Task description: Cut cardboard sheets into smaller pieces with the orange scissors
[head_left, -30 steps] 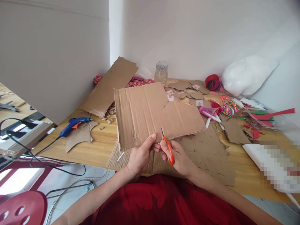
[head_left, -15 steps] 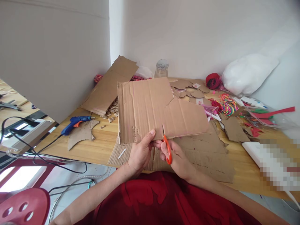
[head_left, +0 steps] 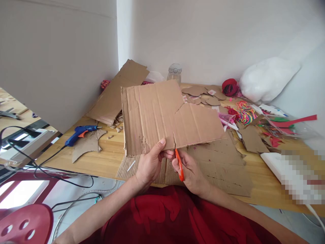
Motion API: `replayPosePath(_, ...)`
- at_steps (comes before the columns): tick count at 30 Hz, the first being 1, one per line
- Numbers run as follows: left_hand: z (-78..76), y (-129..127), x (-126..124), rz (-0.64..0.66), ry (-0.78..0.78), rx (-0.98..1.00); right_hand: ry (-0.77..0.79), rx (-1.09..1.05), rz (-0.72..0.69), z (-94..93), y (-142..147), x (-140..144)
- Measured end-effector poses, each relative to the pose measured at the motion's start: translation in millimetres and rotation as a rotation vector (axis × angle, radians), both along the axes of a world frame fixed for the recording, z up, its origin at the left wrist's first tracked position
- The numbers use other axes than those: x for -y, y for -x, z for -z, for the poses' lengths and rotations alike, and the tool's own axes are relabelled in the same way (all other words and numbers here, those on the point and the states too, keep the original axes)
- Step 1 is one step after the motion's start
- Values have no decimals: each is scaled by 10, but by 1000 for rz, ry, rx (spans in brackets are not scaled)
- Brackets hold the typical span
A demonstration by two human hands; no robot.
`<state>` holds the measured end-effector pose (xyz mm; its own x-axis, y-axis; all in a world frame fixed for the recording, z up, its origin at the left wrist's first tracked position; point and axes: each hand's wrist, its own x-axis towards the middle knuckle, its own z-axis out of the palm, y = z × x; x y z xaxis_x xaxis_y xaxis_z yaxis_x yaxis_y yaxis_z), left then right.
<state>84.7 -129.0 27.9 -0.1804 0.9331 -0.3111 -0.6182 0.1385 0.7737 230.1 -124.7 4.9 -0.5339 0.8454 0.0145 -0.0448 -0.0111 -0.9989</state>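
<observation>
A piece of brown corrugated cardboard (head_left: 152, 115) is held up in front of me, tilted above the table. My left hand (head_left: 152, 162) grips its lower edge, thumb on the near face and fingers behind. In my right hand (head_left: 189, 171) is a pair of scissors (head_left: 179, 164) with orange handles, closed around by the fingers. The scissors stand at the cardboard's lower edge, where a short slit runs upward from them; most of the blades is hidden. Another cut shows near the notch at the upper right of the sheet.
A blue glue gun (head_left: 80, 134) lies on a cardboard scrap at left, its cord trailing off the table. Flat cardboard (head_left: 223, 169) covers the near table. Cut cardboard shapes (head_left: 195, 90), colourful cords (head_left: 246, 112) and a white stuffed bag (head_left: 269, 79) are at back right.
The cardboard has shifted slightly left and tilted. The scissors' handles look drawn closer together and lower, and a slit now shows where the blade lay over the sheet.
</observation>
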Motion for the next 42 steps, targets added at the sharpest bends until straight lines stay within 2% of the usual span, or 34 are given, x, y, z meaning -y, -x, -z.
replayPosePath(8,-17,-17,40,-25,-49,115,-166,97,10,-20,-42,-52)
replayPosePath(12,-9,-30,39,-32,-43,136,-114,71,5,-17,-44,-37)
replayPosePath(20,-4,-31,73,35,-28,185,-22,6,21,-7,1,-56)
replayPosePath(25,12,-73,105,61,-30,194,-31,-118,-3,-29,40,-98)
replayPosePath(31,0,-97,92,78,-4,252,52,-167,-16,-53,53,-118)
replayPosePath(36,0,-104,102,-10,34,156,48,-129,-81,-136,72,-168)
replayPosePath(42,29,-116,163,10,37,71,20,-41,-149,-209,69,-239)
